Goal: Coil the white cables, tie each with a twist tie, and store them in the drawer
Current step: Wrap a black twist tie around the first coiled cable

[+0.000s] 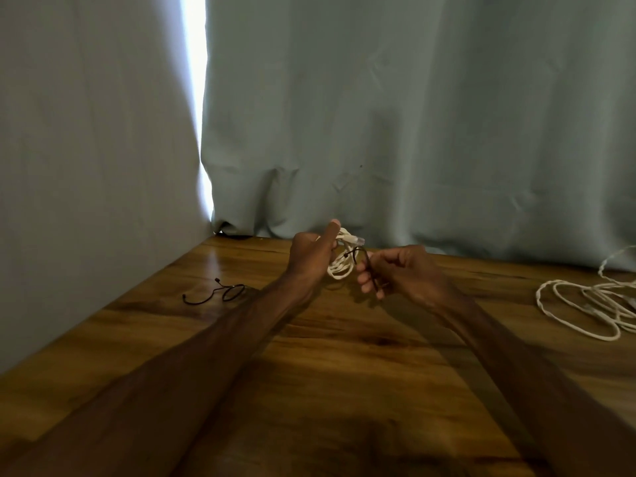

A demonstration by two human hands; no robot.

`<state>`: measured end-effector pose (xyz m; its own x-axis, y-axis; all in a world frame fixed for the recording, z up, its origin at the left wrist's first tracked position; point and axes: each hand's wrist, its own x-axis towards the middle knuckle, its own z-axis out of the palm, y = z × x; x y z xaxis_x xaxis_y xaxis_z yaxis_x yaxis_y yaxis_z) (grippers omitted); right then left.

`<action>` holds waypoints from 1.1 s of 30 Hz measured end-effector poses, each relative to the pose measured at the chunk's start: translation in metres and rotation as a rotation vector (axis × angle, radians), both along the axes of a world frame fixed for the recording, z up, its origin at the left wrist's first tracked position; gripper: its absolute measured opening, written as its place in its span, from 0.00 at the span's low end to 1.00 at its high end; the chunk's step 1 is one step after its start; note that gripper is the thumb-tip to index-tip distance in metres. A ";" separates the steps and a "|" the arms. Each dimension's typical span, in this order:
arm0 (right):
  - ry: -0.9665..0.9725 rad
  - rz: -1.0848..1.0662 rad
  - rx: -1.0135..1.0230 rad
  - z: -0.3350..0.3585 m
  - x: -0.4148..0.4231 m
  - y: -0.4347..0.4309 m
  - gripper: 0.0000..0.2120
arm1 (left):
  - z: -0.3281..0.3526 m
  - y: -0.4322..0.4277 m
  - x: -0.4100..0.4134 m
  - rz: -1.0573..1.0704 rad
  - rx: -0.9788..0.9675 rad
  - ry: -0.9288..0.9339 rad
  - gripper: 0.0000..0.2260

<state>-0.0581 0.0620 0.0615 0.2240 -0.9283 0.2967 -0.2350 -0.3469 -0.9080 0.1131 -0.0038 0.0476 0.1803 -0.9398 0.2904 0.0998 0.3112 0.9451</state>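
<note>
My left hand [309,256] grips a small coiled white cable [341,266] above the far middle of the wooden table [309,373]; a clear plug end sticks out past my thumb. A dark twist tie [365,260] loops over the coil, and my right hand [399,270] pinches its end just right of the coil. Another black twist tie [220,292] lies on the table to the left. At the right edge a loose white cable [585,304] lies spread in wide loops. No drawer is in view.
A pale blue-grey curtain [413,132] hangs along the table's far edge. A wall [86,166] runs along the table's left side, with a bright gap of light between wall and curtain.
</note>
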 end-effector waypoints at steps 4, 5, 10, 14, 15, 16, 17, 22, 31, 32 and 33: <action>0.115 -0.131 -0.043 0.000 0.006 0.000 0.18 | -0.003 0.003 -0.003 -0.015 -0.007 -0.004 0.21; 0.143 -0.166 -0.070 0.000 0.006 -0.001 0.17 | -0.004 0.003 -0.004 -0.018 -0.009 -0.007 0.21; 0.049 -0.145 -0.121 0.003 0.007 0.002 0.13 | -0.004 0.005 -0.002 -0.020 -0.002 -0.029 0.20; 0.069 -0.136 -0.113 0.002 0.013 0.005 0.13 | -0.003 0.005 -0.002 -0.013 -0.009 -0.025 0.21; 0.071 -0.147 -0.101 0.001 0.014 0.005 0.13 | -0.003 0.006 -0.002 -0.009 -0.010 -0.029 0.21; 0.075 -0.167 -0.094 0.000 0.015 0.004 0.13 | -0.003 0.006 -0.003 -0.009 -0.012 -0.029 0.21; 0.084 -0.191 -0.091 -0.001 0.016 0.003 0.13 | -0.003 0.007 -0.004 -0.015 -0.016 -0.027 0.21; 0.152 -0.248 -0.092 -0.003 0.022 0.005 0.13 | -0.004 0.015 -0.010 -0.027 -0.112 -0.112 0.24; 0.081 -0.320 0.038 -0.005 0.026 0.013 0.13 | 0.000 0.028 -0.017 0.171 -0.288 -0.351 0.29; 0.058 -0.318 0.058 -0.004 0.027 0.015 0.14 | 0.000 0.029 -0.018 0.181 -0.308 -0.364 0.27; 0.024 -0.308 0.076 -0.003 0.029 0.017 0.14 | -0.001 0.029 -0.019 0.188 -0.320 -0.377 0.26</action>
